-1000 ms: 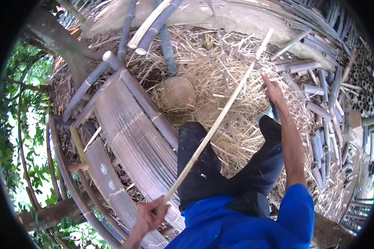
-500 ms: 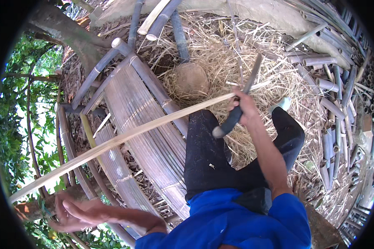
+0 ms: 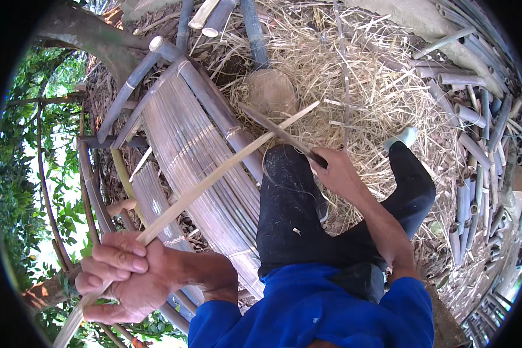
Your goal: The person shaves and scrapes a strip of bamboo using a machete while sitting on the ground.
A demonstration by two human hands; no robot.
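A long pale bamboo strip (image 3: pixel 209 182) slants across the view from lower left to upper middle. My left hand (image 3: pixel 127 275) is closed round its near part, and the near end runs on past the hand. My right hand (image 3: pixel 337 173) grips a long-bladed knife (image 3: pixel 281 132) above my right-hand side; its handle is mostly hidden in my fist. The blade points up and left and crosses the strip near its far end, just above my left knee (image 3: pixel 287 165). Whether blade and strip touch, I cannot tell. A thin, hair-like sliver curls over the knee.
A bamboo slat bench (image 3: pixel 182 136) lies left of my legs. Beyond my knee is a round wooden block (image 3: pixel 271 93), with pale shavings (image 3: pixel 330 64) spread around it. Cut bamboo poles (image 3: pixel 470 116) are heaped at right. Green leaves (image 3: pixel 23 174) fill the far left.
My left hand has gone from open and apart to closed round the strip. The knife has swung from pointing up-right to up-left, across the strip, whose far end has drawn back slightly.
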